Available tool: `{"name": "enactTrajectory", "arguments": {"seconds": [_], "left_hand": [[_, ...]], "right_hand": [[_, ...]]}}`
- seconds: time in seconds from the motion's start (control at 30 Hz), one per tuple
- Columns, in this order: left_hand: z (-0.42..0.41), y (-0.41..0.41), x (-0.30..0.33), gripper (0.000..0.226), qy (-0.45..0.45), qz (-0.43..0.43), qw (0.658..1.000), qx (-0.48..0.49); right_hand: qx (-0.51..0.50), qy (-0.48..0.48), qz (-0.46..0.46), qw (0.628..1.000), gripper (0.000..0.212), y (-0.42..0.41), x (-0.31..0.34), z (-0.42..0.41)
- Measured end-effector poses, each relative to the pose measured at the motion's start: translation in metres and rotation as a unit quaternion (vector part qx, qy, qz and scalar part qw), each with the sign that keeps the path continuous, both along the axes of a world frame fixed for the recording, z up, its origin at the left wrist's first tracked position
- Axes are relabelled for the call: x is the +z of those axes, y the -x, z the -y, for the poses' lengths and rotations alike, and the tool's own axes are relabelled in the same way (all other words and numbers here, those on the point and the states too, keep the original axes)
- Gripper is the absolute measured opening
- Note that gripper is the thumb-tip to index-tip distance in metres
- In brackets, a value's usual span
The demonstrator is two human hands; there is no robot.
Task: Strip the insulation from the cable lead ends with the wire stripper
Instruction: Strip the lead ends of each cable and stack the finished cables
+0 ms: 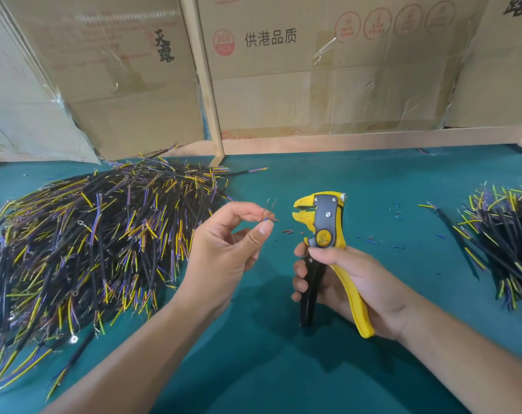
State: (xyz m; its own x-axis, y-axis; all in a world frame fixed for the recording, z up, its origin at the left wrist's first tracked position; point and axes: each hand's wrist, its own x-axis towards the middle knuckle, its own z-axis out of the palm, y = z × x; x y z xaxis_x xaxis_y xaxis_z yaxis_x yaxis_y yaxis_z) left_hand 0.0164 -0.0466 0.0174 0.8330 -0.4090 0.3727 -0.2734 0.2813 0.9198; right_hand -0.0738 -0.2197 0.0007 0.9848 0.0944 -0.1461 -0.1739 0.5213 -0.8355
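The wire stripper (325, 234) stands upright above the green table (283, 369), its yellow jaws parted and pointing left. The right hand (343, 285) grips its two handles. Just left of the jaws, the left hand (223, 252) pinches thin lead ends (267, 215) between thumb and forefinger (bare strands poke upward). Piles of black cables (89, 249) lie to both sides.

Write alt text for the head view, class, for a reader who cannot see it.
A person's right hand grips a yellow-and-black wire stripper upright while the left hand pinches thin bared wire ends beside its jaws, over a teal mat.
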Motion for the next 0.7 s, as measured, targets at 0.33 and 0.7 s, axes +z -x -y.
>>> {"name": "enactTrajectory", "arguments": {"seconds": [0.33,0.7], "left_hand": [[0.0,-0.0009,-0.0014,0.01,-0.012,-0.004,0.999,-0.034],[-0.0028,-0.0053,0.0006,0.014,-0.057,0.084,0.994,0.047]], "right_hand": [[-0.001,0.015,0.011,1.0,0.028,0.002,0.0015,-0.0013],[0.061,0.028,0.045,0.997,0.022,0.0071,0.0014,-0.0001]]}}
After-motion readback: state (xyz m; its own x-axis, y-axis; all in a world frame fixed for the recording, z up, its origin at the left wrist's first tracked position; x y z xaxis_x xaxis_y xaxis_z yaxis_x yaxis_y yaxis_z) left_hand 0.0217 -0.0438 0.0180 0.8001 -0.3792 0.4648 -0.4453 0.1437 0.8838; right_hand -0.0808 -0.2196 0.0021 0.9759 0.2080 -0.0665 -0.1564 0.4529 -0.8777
